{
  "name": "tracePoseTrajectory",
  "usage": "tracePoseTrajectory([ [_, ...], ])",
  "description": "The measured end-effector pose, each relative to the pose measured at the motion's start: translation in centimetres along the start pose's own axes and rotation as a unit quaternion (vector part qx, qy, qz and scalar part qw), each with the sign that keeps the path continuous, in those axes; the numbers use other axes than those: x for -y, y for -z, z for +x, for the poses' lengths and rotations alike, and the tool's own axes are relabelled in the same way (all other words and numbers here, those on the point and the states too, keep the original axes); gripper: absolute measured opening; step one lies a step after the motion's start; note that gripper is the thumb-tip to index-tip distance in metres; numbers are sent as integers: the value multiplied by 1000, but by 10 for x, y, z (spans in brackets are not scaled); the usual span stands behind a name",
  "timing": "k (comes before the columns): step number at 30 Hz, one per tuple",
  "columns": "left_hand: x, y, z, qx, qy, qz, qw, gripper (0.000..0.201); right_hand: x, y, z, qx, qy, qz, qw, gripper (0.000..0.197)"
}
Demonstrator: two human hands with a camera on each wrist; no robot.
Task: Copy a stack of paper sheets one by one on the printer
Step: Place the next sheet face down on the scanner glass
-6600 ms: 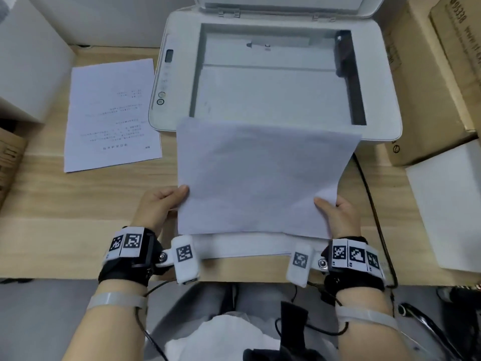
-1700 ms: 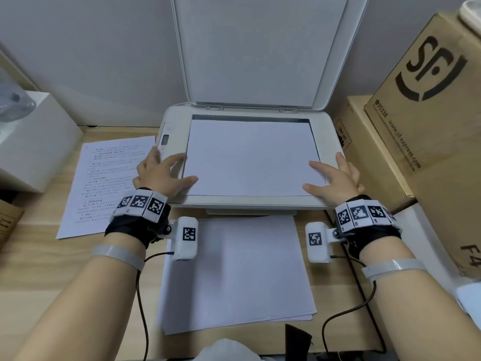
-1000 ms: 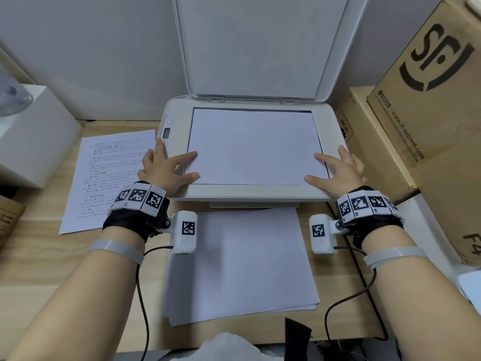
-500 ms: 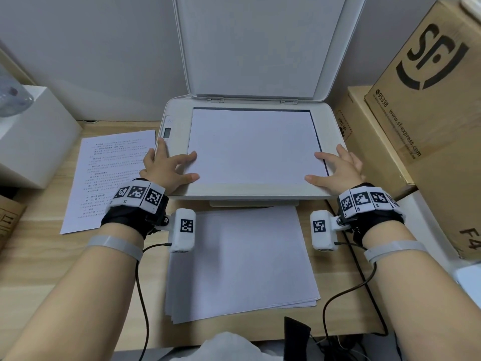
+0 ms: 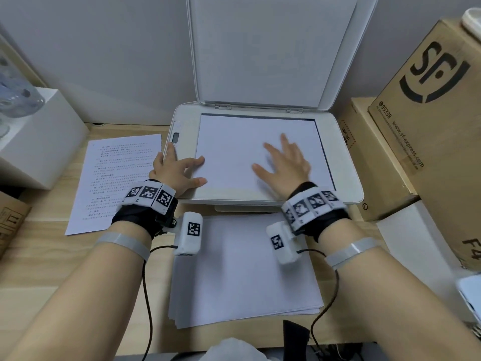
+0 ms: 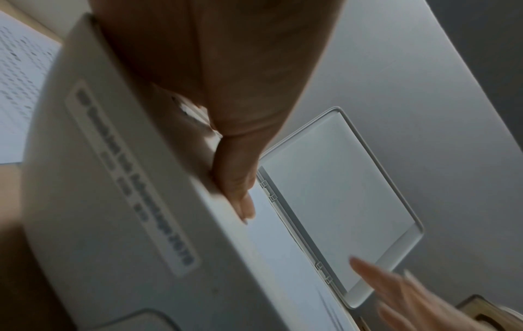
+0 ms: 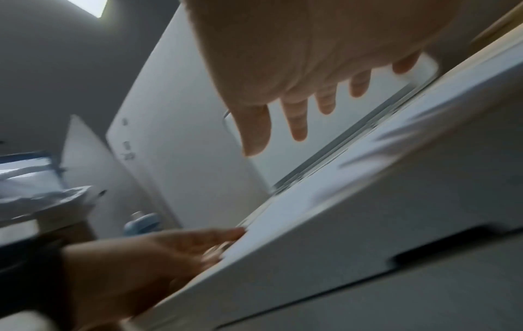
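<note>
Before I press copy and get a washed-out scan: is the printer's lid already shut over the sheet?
No, the lid stands raised behind the glass, and the sheet lies uncovered.

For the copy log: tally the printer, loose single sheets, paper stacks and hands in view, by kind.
Printer: 1
Single sheets: 2 (sheet on the glass; printed sheet left of the printer)
Paper stack: 1
Hands: 2 (left hand; right hand)
Total: 6
</note>
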State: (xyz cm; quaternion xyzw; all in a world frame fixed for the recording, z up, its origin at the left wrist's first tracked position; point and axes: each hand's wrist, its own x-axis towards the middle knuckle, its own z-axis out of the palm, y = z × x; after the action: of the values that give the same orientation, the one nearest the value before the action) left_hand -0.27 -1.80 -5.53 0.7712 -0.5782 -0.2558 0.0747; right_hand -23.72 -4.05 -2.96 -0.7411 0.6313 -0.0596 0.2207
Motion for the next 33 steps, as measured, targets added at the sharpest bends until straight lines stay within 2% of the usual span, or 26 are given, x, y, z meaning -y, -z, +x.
tracePoseTrajectory([
  [4,1,0,0,1,4,-14,1000,57,48,-28,7,96,78,-24,992,60],
  [8,0,-1,2,7,5,-16,1000,58,49,-43,9,164,83,-85,979,53],
  [12,-1,0,4,14,-3,4,1000,58,10,-30,7,151,-6,-68,986,57],
  [17,-2,1,4,16,1,0,1000,58,-56,0,2,98,-136,-51,985,64],
  [20,-2,3,3,16,2,0,1000,58,-57,8,2,91,-174,-29,980,65],
  [22,-2,3,3,17,1,0,1000,58,-33,6,7,83,-154,-5,985,65],
  [23,-1,4,3,19,3,1,1000,58,-16,3,11,90,-120,4,989,63],
  [25,-2,5,2,24,6,28,999,57,23,-8,21,134,-33,-5,990,58],
  [27,-5,7,5,28,-15,101,994,57,60,-21,28,185,16,-13,983,54],
  [30,-11,6,11,32,-49,183,981,71,81,-27,33,240,26,-5,970,51],
  [32,-12,6,15,40,-50,202,977,84,69,-20,31,246,14,40,968,49],
  [33,-11,7,16,47,-54,213,974,84,58,-15,30,236,-2,57,970,48],
])
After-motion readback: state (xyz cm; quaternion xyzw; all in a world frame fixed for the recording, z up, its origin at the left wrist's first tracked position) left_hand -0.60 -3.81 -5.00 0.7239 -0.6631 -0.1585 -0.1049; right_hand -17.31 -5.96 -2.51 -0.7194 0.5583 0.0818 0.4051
